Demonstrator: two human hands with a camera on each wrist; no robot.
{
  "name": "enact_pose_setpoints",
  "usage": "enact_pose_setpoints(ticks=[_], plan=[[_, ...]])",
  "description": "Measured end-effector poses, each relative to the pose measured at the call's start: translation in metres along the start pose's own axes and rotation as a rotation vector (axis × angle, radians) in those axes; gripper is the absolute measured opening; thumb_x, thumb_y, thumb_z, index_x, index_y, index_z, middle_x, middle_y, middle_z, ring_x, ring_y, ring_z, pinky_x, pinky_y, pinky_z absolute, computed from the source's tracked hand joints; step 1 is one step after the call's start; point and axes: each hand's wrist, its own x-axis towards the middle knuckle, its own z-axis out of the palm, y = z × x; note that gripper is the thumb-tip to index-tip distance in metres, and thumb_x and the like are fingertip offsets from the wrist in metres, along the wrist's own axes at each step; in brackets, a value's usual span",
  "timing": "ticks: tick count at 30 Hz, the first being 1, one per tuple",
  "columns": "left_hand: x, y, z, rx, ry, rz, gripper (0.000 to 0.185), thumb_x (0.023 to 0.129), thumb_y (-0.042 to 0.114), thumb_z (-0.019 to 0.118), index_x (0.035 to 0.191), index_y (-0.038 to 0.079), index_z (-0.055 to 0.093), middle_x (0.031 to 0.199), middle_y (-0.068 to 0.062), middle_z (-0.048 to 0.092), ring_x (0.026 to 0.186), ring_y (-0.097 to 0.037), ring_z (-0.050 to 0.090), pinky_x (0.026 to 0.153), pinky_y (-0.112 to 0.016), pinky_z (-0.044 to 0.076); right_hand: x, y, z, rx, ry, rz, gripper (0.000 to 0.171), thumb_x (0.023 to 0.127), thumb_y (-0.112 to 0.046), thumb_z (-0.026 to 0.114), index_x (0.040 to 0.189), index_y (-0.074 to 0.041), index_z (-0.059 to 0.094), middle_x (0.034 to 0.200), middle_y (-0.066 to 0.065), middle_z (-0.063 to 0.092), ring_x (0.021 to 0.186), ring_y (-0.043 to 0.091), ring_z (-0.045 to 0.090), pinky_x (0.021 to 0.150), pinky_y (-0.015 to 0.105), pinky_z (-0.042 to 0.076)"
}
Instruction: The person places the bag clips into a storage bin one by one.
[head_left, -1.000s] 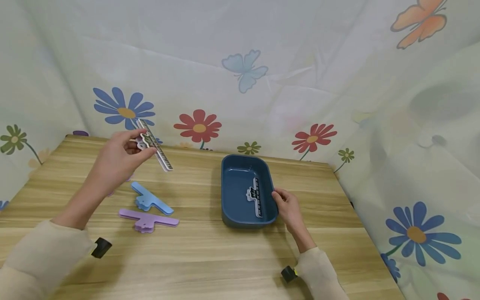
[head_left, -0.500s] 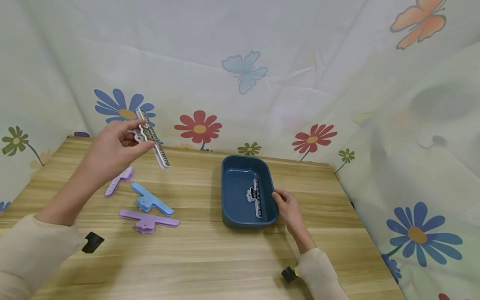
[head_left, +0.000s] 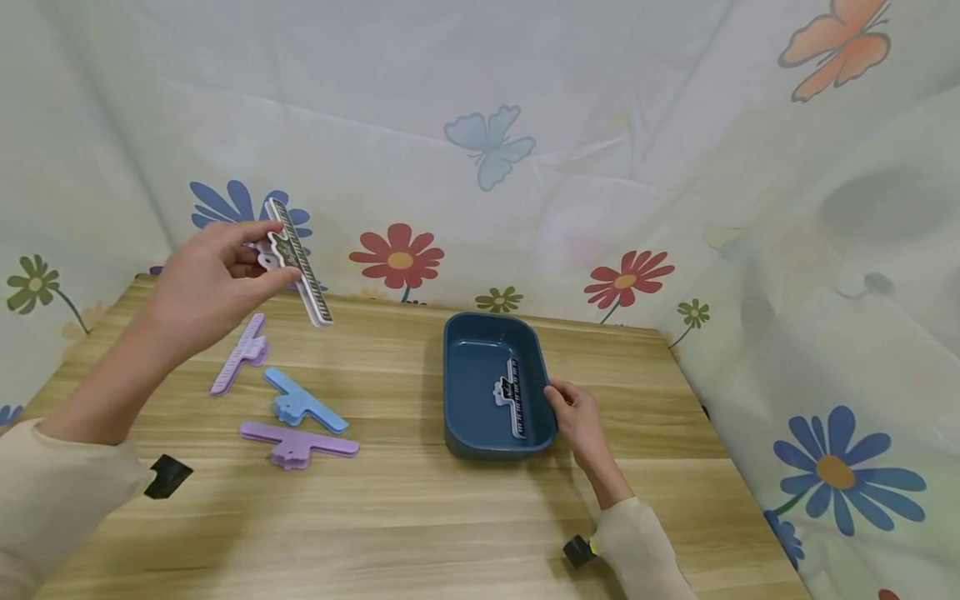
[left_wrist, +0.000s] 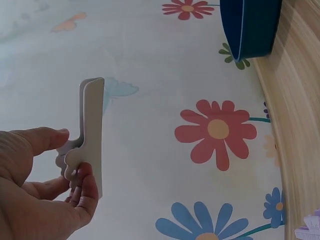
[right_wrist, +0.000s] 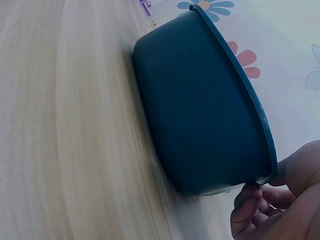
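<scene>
In the head view my left hand point(head_left: 198, 292) holds a white clip with a black piano-key print point(head_left: 306, 271) up above the table's left side, pinched between thumb and fingers. Its plain pale back point(left_wrist: 93, 115) faces the left wrist view. At the centre right, my right hand point(head_left: 581, 423) pinches the right rim of a dark blue plastic basin point(head_left: 447, 408). Thumb and fingers sit either side of that rim in the right wrist view, where the basin's outer wall point(right_wrist: 200, 105) fills the middle. Inside the basin lies another piano-print clip point(head_left: 513, 398).
Left of the basin on the wooden table point(head_left: 390, 517) lie a striped purple clip point(head_left: 240, 356), a light blue clip point(head_left: 302, 402) and a plain purple clip point(head_left: 296, 442). A floral curtain point(head_left: 375, 167) rises behind the table's back edge.
My left hand has moved up and slightly left with the piano-print clip, uncovering the striped purple clip on the table. The right hand and the basin have stayed in place.
</scene>
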Motion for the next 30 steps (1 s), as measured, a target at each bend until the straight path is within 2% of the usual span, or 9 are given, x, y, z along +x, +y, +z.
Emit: enact_pose_setpoints(ticks=[5,8,12,15,20,25,30], plan=[[-0.0004,0.0017,-0.0031,-0.005,0.010,0.005,0.064,0.099,0.021,0.072,0.152,-0.002,0.046,0.128,-0.022,0.048,0.089,-0.002,0.053,0.068,-0.005,0.043,-0.0015,-0.0003,-0.0007,0.001,-0.007,0.018,0.031,0.105,-0.010,0.060,0.128,0.010,0.067,0.122,0.025,0.068,0.106,0.031,0.064,0.081,0.024,0.051],[-0.0012,0.0020,-0.0042,-0.009,0.009,0.002,0.064,0.099,0.022,0.071,0.153,-0.002,0.045,0.129,-0.022,0.046,0.088,0.002,0.051,0.068,-0.005,0.043,-0.0023,-0.0002,-0.0009,0.004,-0.008,0.017,0.031,0.105,-0.009,0.060,0.128,0.010,0.066,0.122,0.026,0.068,0.107,0.033,0.065,0.081,0.022,0.051],[-0.0019,0.0021,-0.0055,-0.001,0.005,-0.004,0.065,0.099,0.021,0.072,0.153,-0.003,0.044,0.128,-0.022,0.047,0.089,-0.001,0.051,0.068,-0.005,0.043,-0.0029,0.0008,-0.0012,0.003,-0.004,0.011,0.031,0.105,-0.009,0.060,0.128,0.010,0.067,0.121,0.025,0.069,0.106,0.032,0.065,0.080,0.022,0.051],[-0.0019,0.0026,-0.0060,0.010,0.001,-0.005,0.066,0.099,0.022,0.072,0.153,-0.003,0.044,0.130,-0.022,0.047,0.090,-0.004,0.052,0.068,-0.005,0.043,-0.0026,0.0014,-0.0012,-0.006,-0.002,0.011,0.031,0.105,-0.010,0.060,0.128,0.010,0.067,0.121,0.024,0.069,0.106,0.031,0.064,0.083,0.026,0.052],[-0.0014,0.0042,-0.0049,0.020,-0.012,-0.011,0.066,0.099,0.023,0.072,0.153,-0.003,0.044,0.132,-0.024,0.045,0.095,-0.015,0.053,0.067,-0.006,0.043,-0.0018,0.0012,-0.0013,-0.019,-0.003,0.007,0.031,0.106,-0.012,0.059,0.128,0.008,0.067,0.122,0.023,0.069,0.106,0.030,0.064,0.088,0.035,0.054],[-0.0002,0.0069,-0.0022,0.031,-0.027,-0.010,0.065,0.099,0.022,0.072,0.152,-0.004,0.045,0.128,-0.023,0.046,0.099,-0.027,0.055,0.066,-0.007,0.043,-0.0012,0.0007,-0.0008,-0.025,-0.008,0.005,0.031,0.106,-0.013,0.060,0.129,0.008,0.067,0.123,0.022,0.068,0.107,0.029,0.064,0.090,0.037,0.054],[0.0012,0.0098,0.0014,0.029,-0.041,-0.005,0.064,0.099,0.020,0.072,0.152,-0.004,0.046,0.126,-0.021,0.047,0.099,-0.029,0.055,0.066,-0.008,0.043,-0.0006,0.0005,-0.0003,-0.026,-0.006,0.005,0.032,0.106,-0.014,0.059,0.129,0.007,0.067,0.125,0.022,0.068,0.110,0.029,0.063,0.093,0.040,0.053]])
